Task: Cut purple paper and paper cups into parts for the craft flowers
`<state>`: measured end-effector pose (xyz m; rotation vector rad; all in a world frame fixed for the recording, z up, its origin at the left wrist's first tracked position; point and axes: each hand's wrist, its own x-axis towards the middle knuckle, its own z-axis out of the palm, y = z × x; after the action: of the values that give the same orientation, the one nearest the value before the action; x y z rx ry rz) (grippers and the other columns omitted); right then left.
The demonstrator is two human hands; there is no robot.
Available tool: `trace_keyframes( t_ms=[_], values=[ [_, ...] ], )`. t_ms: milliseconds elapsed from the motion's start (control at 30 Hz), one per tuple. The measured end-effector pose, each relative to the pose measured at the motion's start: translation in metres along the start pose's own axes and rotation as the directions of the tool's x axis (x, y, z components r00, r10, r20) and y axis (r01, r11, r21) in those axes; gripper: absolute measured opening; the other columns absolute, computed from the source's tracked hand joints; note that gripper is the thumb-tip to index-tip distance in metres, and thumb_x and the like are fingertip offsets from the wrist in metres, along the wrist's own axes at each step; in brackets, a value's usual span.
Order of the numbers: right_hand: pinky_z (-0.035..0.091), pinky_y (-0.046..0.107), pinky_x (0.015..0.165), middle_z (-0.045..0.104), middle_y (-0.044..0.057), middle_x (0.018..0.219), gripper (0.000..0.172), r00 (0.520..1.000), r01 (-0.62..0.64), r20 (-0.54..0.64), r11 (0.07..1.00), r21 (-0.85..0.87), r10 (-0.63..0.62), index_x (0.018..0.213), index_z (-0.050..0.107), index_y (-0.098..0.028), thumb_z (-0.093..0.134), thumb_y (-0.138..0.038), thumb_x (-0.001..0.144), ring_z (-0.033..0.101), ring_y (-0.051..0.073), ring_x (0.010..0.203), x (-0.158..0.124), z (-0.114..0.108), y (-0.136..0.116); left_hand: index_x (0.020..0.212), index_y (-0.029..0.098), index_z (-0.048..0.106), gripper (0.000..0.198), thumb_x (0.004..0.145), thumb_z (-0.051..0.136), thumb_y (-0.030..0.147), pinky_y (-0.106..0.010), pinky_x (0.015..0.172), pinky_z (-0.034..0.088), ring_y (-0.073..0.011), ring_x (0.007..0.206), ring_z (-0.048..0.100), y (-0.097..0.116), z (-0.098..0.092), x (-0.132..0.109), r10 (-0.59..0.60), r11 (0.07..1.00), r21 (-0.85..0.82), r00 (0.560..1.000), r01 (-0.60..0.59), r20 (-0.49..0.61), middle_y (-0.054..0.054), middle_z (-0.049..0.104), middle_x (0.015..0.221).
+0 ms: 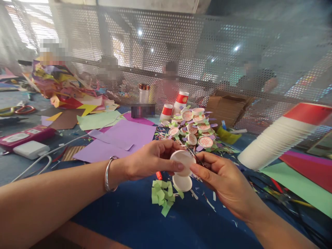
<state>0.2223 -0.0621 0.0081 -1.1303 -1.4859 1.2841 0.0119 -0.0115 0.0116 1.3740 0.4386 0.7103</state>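
My left hand [150, 160] pinches a white paper disc [183, 162] by its left edge, thumb underneath. My right hand [220, 174] is closed at the disc's right edge and seems to hold small scissors [195, 156], mostly hidden by the fingers. A silver bangle [109, 174] circles my left wrist. Just below the hands a second white disc [183, 183] lies on the blue table [135, 214], next to a heap of green paper snippets [162, 195]. Behind the hands sits a pile of cut cup bottoms with red marks [197, 129].
Purple paper sheets [121, 140] lie at centre left. A tilted stack of paper cups [282, 136] lies at right over green and red sheets [301, 185]. Two red-and-white cups [175, 105], a white charger with cable [31, 149], and colourful paper scraps [64, 90] stand farther back. A perforated screen [181, 52] separates other people.
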Motion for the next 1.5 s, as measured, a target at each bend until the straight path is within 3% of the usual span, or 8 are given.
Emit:
trace_keyframes(
  t_ms=[133,233,367,567,800,1000,1267,1500],
  values=[
    [0.028,0.018,0.046,0.058,-0.004,0.069,0.022,0.999,-0.003,-0.035,0.998,0.063,0.005,0.089,0.068,-0.020,0.078,-0.039,0.083,0.037,0.006,0.054,0.001,0.000,0.000,0.096,0.014,0.065,0.017,0.087,0.069,0.029,-0.021,0.067,0.051,-0.0108,0.073,0.062,0.002,0.002,0.001,0.000,0.990,-0.144,0.999,-0.007,-0.046,-0.003,0.066,0.084],
    [0.023,0.018,0.044,0.055,-0.005,0.066,0.021,0.999,-0.011,-0.037,0.997,0.076,0.014,0.089,0.069,-0.020,0.078,-0.038,0.082,0.032,0.005,0.052,0.004,0.000,0.001,0.093,0.011,0.067,0.031,0.095,0.056,0.040,-0.024,0.067,0.055,-0.0127,0.069,0.064,0.001,0.000,0.002,-0.095,0.964,-0.250,0.995,0.090,-0.008,-0.007,0.068,0.083],
    [0.032,0.018,0.050,0.059,-0.003,0.073,0.020,1.000,-0.009,-0.015,1.000,0.025,0.009,0.090,0.070,-0.020,0.077,-0.038,0.083,0.042,0.007,0.060,0.006,0.000,0.002,0.101,0.010,0.069,0.034,0.095,0.055,0.040,-0.027,0.074,0.057,-0.0191,0.081,0.072,-0.003,-0.005,0.004,-0.189,0.928,-0.304,0.976,0.214,0.110,-0.011,0.072,0.091],
    [0.034,0.018,0.054,0.058,-0.003,0.074,0.023,1.000,-0.015,-0.007,1.000,-0.001,0.015,0.092,0.068,-0.020,0.077,-0.040,0.084,0.044,0.008,0.063,0.003,0.001,0.002,0.099,0.009,0.070,0.028,0.093,0.057,0.034,-0.027,0.074,0.059,-0.0192,0.082,0.072,-0.004,-0.006,0.005,-0.192,0.906,-0.350,0.967,0.239,0.165,-0.010,0.073,0.088],
    [0.017,0.022,0.044,0.047,-0.006,0.063,0.036,0.997,-0.003,-0.071,0.998,-0.068,-0.002,0.097,0.065,-0.021,0.065,-0.055,0.089,0.026,0.007,0.050,0.002,-0.003,0.000,0.098,0.008,0.067,0.026,0.093,0.049,0.026,-0.026,0.067,0.059,-0.0172,0.074,0.071,0.003,-0.009,0.008,-0.282,0.898,-0.358,0.959,0.254,-0.025,-0.012,0.073,0.087],
    [0.039,0.024,0.061,0.066,0.002,0.087,0.035,0.998,0.023,-0.042,0.936,-0.350,-0.041,0.097,0.063,-0.020,0.060,-0.055,0.092,0.052,0.013,0.072,0.005,-0.003,-0.004,0.089,0.009,0.067,0.021,0.090,0.054,0.026,-0.028,0.068,0.058,-0.0150,0.067,0.067,0.004,-0.012,0.011,-0.291,0.909,-0.353,0.945,0.224,-0.149,-0.008,0.070,0.081],
    [0.032,0.025,0.051,0.052,-0.002,0.069,0.039,0.995,0.030,-0.057,0.819,-0.574,-0.076,0.088,0.063,-0.020,0.056,-0.058,0.091,0.041,0.013,0.060,0.002,-0.003,-0.003,0.085,0.011,0.068,0.021,0.087,0.060,0.030,-0.027,0.066,0.057,-0.0142,0.067,0.064,0.000,-0.010,0.008,-0.161,0.964,-0.233,0.980,0.130,-0.118,-0.007,0.068,0.076],
    [0.031,0.026,0.051,0.052,-0.001,0.067,0.038,0.995,0.049,-0.042,0.792,-0.608,-0.094,0.083,0.062,-0.021,0.053,-0.056,0.094,0.042,0.014,0.060,0.000,-0.001,-0.009,0.082,0.010,0.069,0.023,0.085,0.062,0.032,-0.024,0.063,0.056,-0.0134,0.064,0.063,0.003,-0.007,0.006,-0.150,0.978,-0.162,0.981,0.130,-0.121,-0.007,0.067,0.074]
  ],
)
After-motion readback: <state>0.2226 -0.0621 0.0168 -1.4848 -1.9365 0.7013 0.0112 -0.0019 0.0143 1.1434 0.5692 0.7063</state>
